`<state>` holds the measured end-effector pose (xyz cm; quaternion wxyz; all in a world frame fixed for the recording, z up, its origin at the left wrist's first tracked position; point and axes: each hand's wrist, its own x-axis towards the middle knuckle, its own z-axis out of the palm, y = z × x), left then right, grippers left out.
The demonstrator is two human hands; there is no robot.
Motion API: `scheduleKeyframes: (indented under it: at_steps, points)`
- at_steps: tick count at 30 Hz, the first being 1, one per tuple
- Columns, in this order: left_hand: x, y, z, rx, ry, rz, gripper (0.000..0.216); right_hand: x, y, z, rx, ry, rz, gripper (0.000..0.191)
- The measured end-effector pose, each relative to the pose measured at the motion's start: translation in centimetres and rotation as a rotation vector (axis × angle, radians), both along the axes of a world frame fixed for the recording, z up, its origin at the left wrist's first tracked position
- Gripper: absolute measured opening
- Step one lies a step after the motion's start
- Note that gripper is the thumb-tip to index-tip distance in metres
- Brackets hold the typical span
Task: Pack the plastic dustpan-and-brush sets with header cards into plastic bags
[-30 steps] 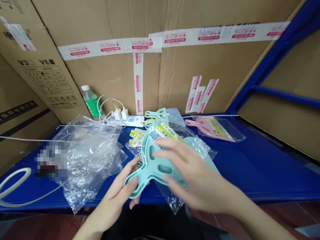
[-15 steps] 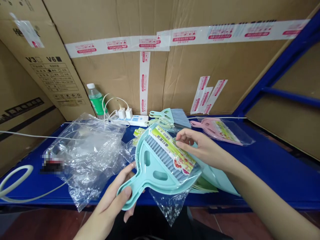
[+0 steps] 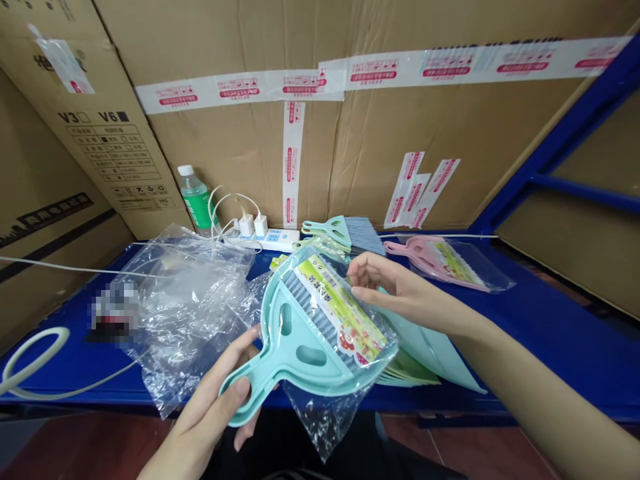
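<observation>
A light teal dustpan and brush set [image 3: 300,333] is tilted in front of me, with grey bristles and a yellow-green label card under clear film. My left hand [image 3: 225,393] is closed round its handle, thumb on top. Loose clear plastic hangs from the set's lower edge. Close to the set's upper right edge hovers my right hand [image 3: 385,287], its fingers loosely curled and a gap between them and the thumb; nothing shows in it. Beneath that hand lie stacked teal and green dustpans [image 3: 430,347], partly hidden by the set.
Crumpled clear plastic bags [image 3: 200,313] cover the left of the blue table [image 3: 545,340]. At the back stand a bottle [image 3: 197,203] and a power strip [image 3: 277,239] with chargers, beside teal brushes [image 3: 345,232]. A pink wrapped set [image 3: 440,260] lies at the right. Cardboard boxes [image 3: 240,147] wall the back.
The held set has moved a little left and down with my left hand. My right hand has stayed nearly in place and is now slightly farther from the label card.
</observation>
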<state>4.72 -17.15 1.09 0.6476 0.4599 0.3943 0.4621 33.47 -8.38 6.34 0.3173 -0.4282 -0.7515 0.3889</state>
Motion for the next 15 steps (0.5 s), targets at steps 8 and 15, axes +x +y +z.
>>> scheduleKeyframes:
  at_steps: [8,15]
  points:
    - [-0.1,-0.5,-0.1,-0.02,0.042,0.002,0.062,-1.0,-0.2,-0.2,-0.104,-0.056,-0.087,0.047]
    - [-0.9,-1.8,-0.1,-0.105,0.056,0.179,0.071,-0.3,1.7,0.5,-0.187,-0.051,0.019,0.035]
